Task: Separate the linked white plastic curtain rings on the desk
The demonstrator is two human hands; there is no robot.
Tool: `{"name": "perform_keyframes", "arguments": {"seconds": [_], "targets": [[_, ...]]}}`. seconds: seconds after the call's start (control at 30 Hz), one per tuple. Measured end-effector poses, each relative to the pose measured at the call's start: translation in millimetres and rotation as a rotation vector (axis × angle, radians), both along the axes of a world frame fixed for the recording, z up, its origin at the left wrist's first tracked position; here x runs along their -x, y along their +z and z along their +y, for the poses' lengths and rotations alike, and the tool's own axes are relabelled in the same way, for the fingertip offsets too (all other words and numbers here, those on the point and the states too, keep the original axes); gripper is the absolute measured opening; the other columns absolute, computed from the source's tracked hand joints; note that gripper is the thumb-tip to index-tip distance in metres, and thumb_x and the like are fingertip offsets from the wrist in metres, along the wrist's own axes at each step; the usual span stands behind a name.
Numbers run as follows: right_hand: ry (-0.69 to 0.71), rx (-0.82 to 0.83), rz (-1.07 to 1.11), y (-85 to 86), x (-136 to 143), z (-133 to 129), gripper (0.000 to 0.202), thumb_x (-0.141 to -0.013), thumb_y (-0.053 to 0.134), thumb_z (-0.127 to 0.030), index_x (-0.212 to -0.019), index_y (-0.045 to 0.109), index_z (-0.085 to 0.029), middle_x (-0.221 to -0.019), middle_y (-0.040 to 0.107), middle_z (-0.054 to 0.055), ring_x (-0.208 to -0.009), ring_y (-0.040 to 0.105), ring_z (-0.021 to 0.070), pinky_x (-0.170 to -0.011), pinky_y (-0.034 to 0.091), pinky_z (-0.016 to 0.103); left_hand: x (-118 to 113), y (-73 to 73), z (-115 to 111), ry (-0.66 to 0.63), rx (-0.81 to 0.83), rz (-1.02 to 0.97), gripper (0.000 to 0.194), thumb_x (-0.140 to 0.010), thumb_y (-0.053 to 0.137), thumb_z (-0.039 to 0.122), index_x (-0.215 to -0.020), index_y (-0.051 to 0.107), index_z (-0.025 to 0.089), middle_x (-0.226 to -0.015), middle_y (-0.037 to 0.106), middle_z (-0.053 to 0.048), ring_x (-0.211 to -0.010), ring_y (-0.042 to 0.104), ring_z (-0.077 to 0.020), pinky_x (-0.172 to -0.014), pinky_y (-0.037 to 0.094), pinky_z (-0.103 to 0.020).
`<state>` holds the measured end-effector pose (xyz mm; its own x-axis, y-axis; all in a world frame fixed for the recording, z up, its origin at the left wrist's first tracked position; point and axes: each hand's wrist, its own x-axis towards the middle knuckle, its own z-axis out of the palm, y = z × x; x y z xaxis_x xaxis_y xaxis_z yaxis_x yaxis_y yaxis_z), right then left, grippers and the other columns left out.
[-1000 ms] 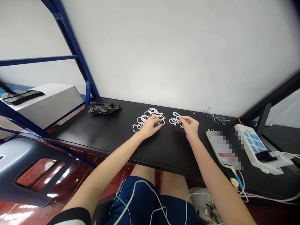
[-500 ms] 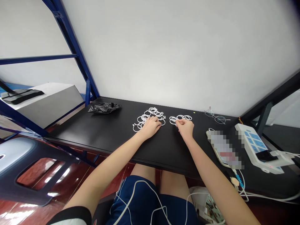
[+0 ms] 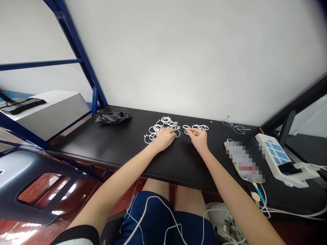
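My right hand (image 3: pixel 198 136) is closed in a pinch on a thin white ring (image 3: pixel 186 132) on the black tabletop, its lower part partly hidden by the fingertips. Just behind it lies another white ring (image 3: pixel 186 126), and several more white rings (image 3: pixel 200 127) form a small group beyond the knuckles. My left hand (image 3: pixel 165 136) rests palm down, fingers loosely bent, at the front of a larger pile of white rings (image 3: pixel 166 120). These look like split plastic rings with small knobs at the ends. The left palm covers part of the pile.
A crumpled black plastic bag (image 3: pixel 112 117) lies at the table's left. Toward the right are eyeglasses (image 3: pixel 239 129), a phone (image 3: pixel 242 161) on a cable and a white power strip (image 3: pixel 278 160). A blue stool (image 3: pixel 30 190) stands at lower left. White cables cross my lap.
My right hand has shifted slightly left, and the rings beside its fingertips now lie farther apart. My left hand has stayed nearly still on the pile.
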<state>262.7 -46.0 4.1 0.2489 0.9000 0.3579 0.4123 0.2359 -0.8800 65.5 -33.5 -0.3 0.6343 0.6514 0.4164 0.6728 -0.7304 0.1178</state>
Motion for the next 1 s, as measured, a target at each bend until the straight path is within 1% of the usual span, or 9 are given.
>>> {"name": "perform_keyframes", "arguments": {"seconds": [0.1, 0.2, 0.4, 0.5, 0.67, 0.77, 0.87, 0.9, 1.0], "targets": [[0.101, 0.087, 0.052, 2.9, 3.2, -2.3, 0.039, -0.069, 0.071, -0.051, -0.077, 0.073, -0.013, -0.036, 0.033, -0.009, -0.035, 0.027, 0.0067, -0.039, 0.025, 0.025, -1.5, 0.9, -1.3, -0.055, -0.022, -0.01, 0.024, -0.097, 0.043, 0.022, -0.094, 0.066, 0.016, -0.092, 0.059, -0.007, -0.089, 0.051, -0.0192, -0.079, 0.038, -0.033], [0.171, 0.148, 0.094, 3.7, 3.5, -3.1, 0.043, -0.066, 0.074, -0.054, -0.081, 0.074, -0.014, -0.036, 0.034, -0.009, -0.033, 0.028, 0.0066, -0.036, 0.023, 0.025, -3.1, 2.1, -3.1, -0.107, -0.049, -0.034, 0.023, -0.096, 0.044, 0.021, -0.094, 0.067, 0.017, -0.091, 0.059, -0.007, -0.089, 0.052, -0.0192, -0.078, 0.038, -0.033], [0.251, 0.204, 0.169, -1.9, 2.1, -0.4, 0.043, -0.066, 0.076, -0.054, -0.08, 0.072, -0.014, -0.036, 0.045, -0.006, -0.027, 0.035, 0.0078, -0.029, 0.023, 0.024, -3.9, 2.9, -4.4, -0.157, -0.066, -0.05, 0.025, -0.096, 0.044, 0.019, -0.092, 0.068, 0.018, -0.088, 0.06, -0.007, -0.088, 0.052, -0.019, -0.075, 0.037, -0.032], [0.314, 0.218, 0.238, -1.6, 2.6, -0.3, 0.04, -0.064, 0.078, -0.051, -0.078, 0.072, -0.014, -0.036, 0.044, -0.007, -0.027, 0.034, 0.0068, -0.028, 0.026, 0.023, -3.2, 2.0, -3.6, -0.162, -0.056, -0.054, 0.024, -0.095, 0.045, 0.018, -0.09, 0.069, 0.018, -0.088, 0.06, -0.007, -0.087, 0.052, -0.019, -0.075, 0.037, -0.032], [0.452, 0.302, 0.321, 4.9, 5.4, -3.5, 0.035, -0.057, 0.085, -0.042, -0.072, 0.069, -0.015, -0.035, 0.041, -0.01, -0.03, 0.03, 0.0045, -0.031, 0.034, 0.021, -2.5, 0.2, -2.9, -0.174, -0.031, -0.074, 0.023, -0.094, 0.045, 0.017, -0.09, 0.068, 0.018, -0.089, 0.06, -0.006, -0.087, 0.053, -0.0188, -0.078, 0.04, -0.032], [0.495, 0.306, 0.304, 8.0, 7.1, -5.6, 0.034, -0.057, 0.085, -0.043, -0.07, 0.07, -0.015, -0.035, 0.042, -0.009, -0.032, 0.03, 0.0045, -0.033, 0.037, 0.022, -2.5, 0.1, -4.0, -0.174, -0.006, -0.15, 0.019, -0.091, 0.048, 0.016, -0.091, 0.066, 0.018, -0.091, 0.06, -0.007, -0.088, 0.053, -0.0192, -0.079, 0.042, -0.033], [0.472, 0.283, 0.278, 10.2, 8.6, -7.3, 0.034, -0.057, 0.084, -0.046, -0.065, 0.069, -0.016, -0.034, 0.041, -0.009, -0.032, 0.03, 0.0051, -0.033, 0.037, 0.023, -2.7, 1.2, -6.1, -0.139, 0.015, -0.292, 0.014, -0.087, 0.051, 0.016, -0.093, 0.063, 0.017, -0.09, 0.058, -0.007, -0.088, 0.054, -0.0191, -0.079, 0.045, -0.033], [0.465, 0.281, 0.268, 10.8, 9.0, -7.8, 0.034, -0.057, 0.084, -0.046, -0.064, 0.069, -0.016, -0.034, 0.04, -0.009, -0.032, 0.031, 0.0053, -0.033, 0.037, 0.023, -2.7, 1.7, -6.8, -0.122, 0.018, -0.344, 0.014, -0.086, 0.052, 0.017, -0.096, 0.061, 0.017, -0.09, 0.058, -0.007, -0.087, 0.054, -0.0191, -0.079, 0.046, -0.033], [0.468, 0.285, 0.238, 12.1, 9.5, -8.8, 0.035, -0.056, 0.084, -0.047, -0.063, 0.069, -0.016, -0.033, 0.041, -0.008, -0.032, 0.033, 0.0057, -0.034, 0.037, 0.023, -2.3, 2.8, -8.2, -0.106, 0.018, -0.464, 0.025, -0.087, 0.053, 0.021, -0.11, 0.058, 0.016, -0.091, 0.057, -0.007, -0.088, 0.055, -0.0188, -0.08, 0.048, -0.033]]}}
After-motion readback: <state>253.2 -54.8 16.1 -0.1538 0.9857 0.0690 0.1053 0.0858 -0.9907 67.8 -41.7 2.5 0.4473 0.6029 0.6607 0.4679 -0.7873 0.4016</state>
